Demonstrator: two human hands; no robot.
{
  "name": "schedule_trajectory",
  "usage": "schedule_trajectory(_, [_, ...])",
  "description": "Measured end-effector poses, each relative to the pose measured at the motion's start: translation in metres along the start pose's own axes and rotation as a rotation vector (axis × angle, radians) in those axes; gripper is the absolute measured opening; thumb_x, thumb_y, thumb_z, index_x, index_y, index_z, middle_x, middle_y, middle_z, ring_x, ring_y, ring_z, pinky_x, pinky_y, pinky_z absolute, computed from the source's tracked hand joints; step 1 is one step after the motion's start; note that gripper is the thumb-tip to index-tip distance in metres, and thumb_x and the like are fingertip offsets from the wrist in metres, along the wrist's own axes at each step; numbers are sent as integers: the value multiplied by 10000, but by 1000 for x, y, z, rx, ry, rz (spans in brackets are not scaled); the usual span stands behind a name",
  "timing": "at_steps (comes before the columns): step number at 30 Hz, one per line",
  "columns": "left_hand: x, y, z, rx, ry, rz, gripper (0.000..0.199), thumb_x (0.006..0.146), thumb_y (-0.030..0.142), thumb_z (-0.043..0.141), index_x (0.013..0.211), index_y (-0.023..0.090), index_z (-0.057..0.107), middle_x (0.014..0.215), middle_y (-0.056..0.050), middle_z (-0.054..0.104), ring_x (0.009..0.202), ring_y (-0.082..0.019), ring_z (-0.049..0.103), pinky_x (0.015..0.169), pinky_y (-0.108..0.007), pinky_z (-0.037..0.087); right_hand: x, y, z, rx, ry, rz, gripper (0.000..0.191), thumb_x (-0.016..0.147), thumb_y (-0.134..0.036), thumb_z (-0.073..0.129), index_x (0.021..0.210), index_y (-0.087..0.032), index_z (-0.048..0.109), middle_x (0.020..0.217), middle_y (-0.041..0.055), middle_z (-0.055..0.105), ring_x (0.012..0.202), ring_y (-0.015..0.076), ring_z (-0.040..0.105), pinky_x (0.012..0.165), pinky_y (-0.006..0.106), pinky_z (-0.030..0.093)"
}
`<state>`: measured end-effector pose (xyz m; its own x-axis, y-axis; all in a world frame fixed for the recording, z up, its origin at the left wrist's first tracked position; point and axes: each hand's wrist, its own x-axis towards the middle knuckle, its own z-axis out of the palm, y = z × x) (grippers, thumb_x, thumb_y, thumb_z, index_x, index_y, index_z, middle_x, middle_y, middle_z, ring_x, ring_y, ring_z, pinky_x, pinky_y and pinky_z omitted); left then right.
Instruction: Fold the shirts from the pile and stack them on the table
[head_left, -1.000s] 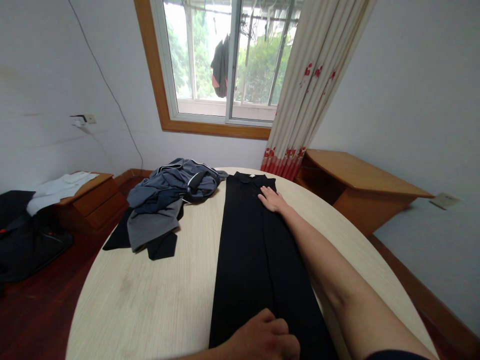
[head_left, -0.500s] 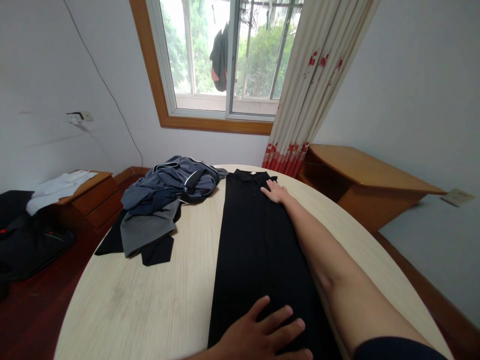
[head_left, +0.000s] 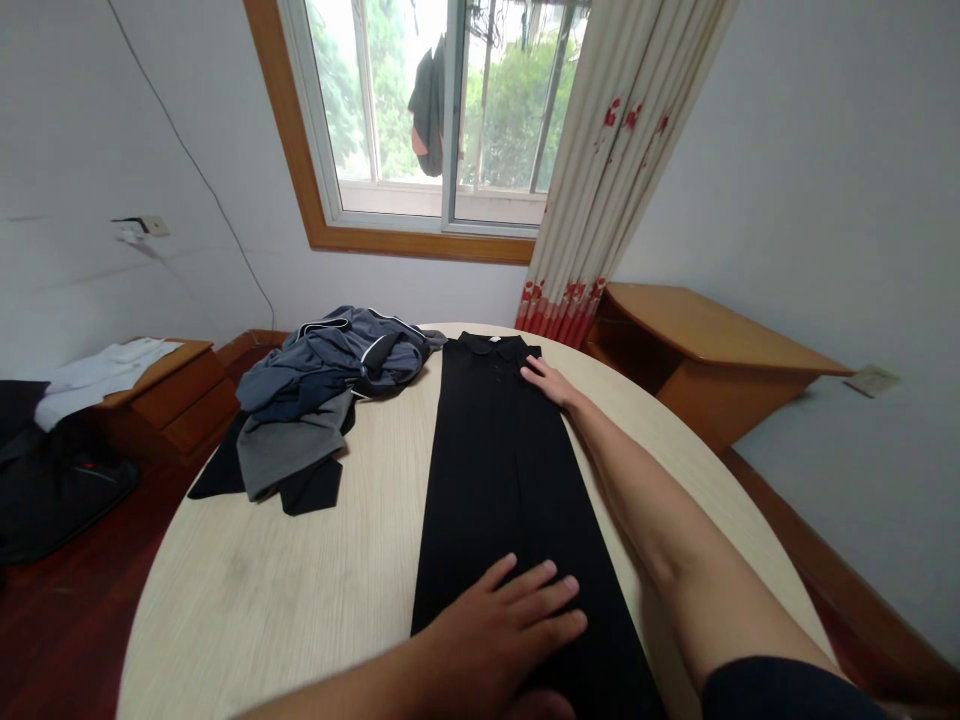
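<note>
A black polo shirt (head_left: 480, 470) lies lengthwise on the round wooden table (head_left: 300, 620), its sides folded in to a long narrow shape and its collar (head_left: 491, 345) at the far end. My left hand (head_left: 517, 620) rests palm down across the near part of the shirt, fingers spread. At the far right edge, just below the collar, my right hand (head_left: 546, 380) touches the cloth with outstretched fingers. The near end of the shirt runs out of the picture, partly covered by my left hand.
A heap of grey, blue and black clothes (head_left: 330, 375) lies on the table's far left. A wooden desk (head_left: 712, 340) stands beyond the right edge. Left of the table are a small cabinet (head_left: 187, 400) with white cloth on it and a black bag (head_left: 67, 490).
My left hand has slid a little up the shirt, away from me. The right hand stays by the collar, now slightly nearer the edge. The view has shifted slightly.
</note>
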<state>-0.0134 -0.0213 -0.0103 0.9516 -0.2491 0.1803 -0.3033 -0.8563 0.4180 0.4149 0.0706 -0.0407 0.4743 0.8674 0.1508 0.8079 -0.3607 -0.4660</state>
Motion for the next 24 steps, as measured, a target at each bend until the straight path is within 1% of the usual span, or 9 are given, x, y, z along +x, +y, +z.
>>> schedule_trajectory(3, [-3,0,-16,-95,-23,-149,647,1013,521,481,1551,179,370,1632,-137,319,1538,-297,220,1225,-611,195,-45,-12,-3,20,-82,-66,936,917,-818,335,1595,-173,319,1654,124,250,1555,257,153,1252,465,160])
schedule_trajectory(6, [-7,-10,-22,-63,-45,-277,652,1010,495,486,1570,191,345,1655,-135,251,1550,-309,162,1229,-626,140,-94,-25,-6,-57,-118,-153,915,911,-782,421,1601,-192,303,1663,109,222,1558,276,128,1248,517,142])
schedule_trajectory(9, [-13,-24,-25,11,-34,-363,641,1024,503,438,1580,203,330,1669,-122,205,1557,-306,125,1232,-613,127,-142,-39,-9,-169,-131,-205,843,943,-743,394,1602,-227,296,1677,89,172,1560,292,105,1232,575,139])
schedule_trajectory(11, [-18,-33,-26,71,-37,-403,639,1031,510,412,1579,191,330,1671,-122,195,1558,-306,114,1233,-602,122,-173,-49,-13,-217,-146,-241,782,977,-709,342,1600,-238,301,1677,82,171,1561,290,98,1229,586,135])
schedule_trajectory(14, [-23,-41,-27,156,-56,-402,655,1033,536,388,1577,176,329,1670,-127,194,1558,-304,120,1236,-577,110,-216,-64,-20,-239,-184,-292,737,1004,-671,306,1605,-246,288,1668,78,205,1557,280,120,1235,570,133])
schedule_trajectory(18, [-32,-40,-25,209,-78,-361,699,1032,589,339,1590,169,300,1672,-136,170,1558,-311,108,1233,-566,107,-267,-80,-29,-217,-223,-304,727,1012,-651,321,1617,-254,249,1665,82,202,1552,282,151,1237,574,136])
schedule_trajectory(21, [-42,-36,-23,213,-71,-329,720,1022,631,323,1594,196,298,1672,-131,175,1558,-315,108,1228,-576,103,-297,-87,-33,-198,-239,-308,724,1013,-645,338,1619,-259,242,1664,84,200,1550,284,160,1239,580,131])
schedule_trajectory(24, [-55,-33,-22,207,-62,-286,716,1010,655,339,1594,241,304,1672,-116,187,1558,-315,111,1227,-577,98,-319,-93,-36,-184,-230,-344,697,1017,-620,368,1614,-279,256,1661,89,211,1543,299,186,1236,596,129])
